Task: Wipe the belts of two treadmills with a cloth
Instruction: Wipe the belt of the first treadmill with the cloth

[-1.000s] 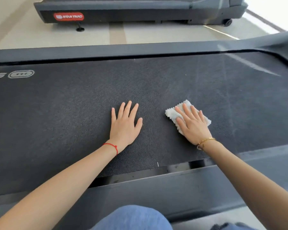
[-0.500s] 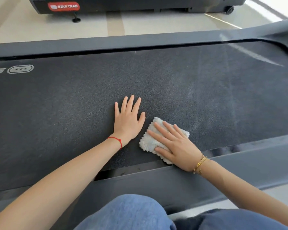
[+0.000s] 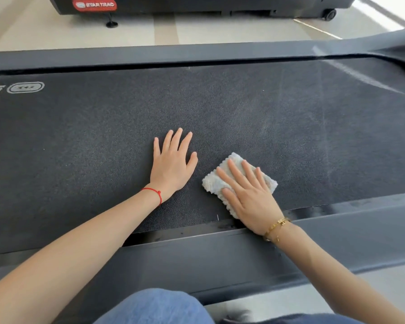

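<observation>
**Belt wipe under way on the near treadmill; second treadmill (image 3: 197, 5) not yet reached.**

Right hand (image 3: 250, 197), fingers straight, presses the white nubbly cloth (image 3: 237, 160) flat on the dark pebbled belt (image 3: 243, 108), near its front edge. Left hand (image 3: 172, 164) rests flat beside it, holding nothing. Pale streaks to the right on the belt suggest wiped passes; judged, much of the belt remains.

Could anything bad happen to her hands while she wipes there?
Maybe. The right hand presses the white cloth near the gap beside the belt; cloth or fingertips could slip in. The left hand leans flat on the belt, so it might slide if the belt rolls.
</observation>
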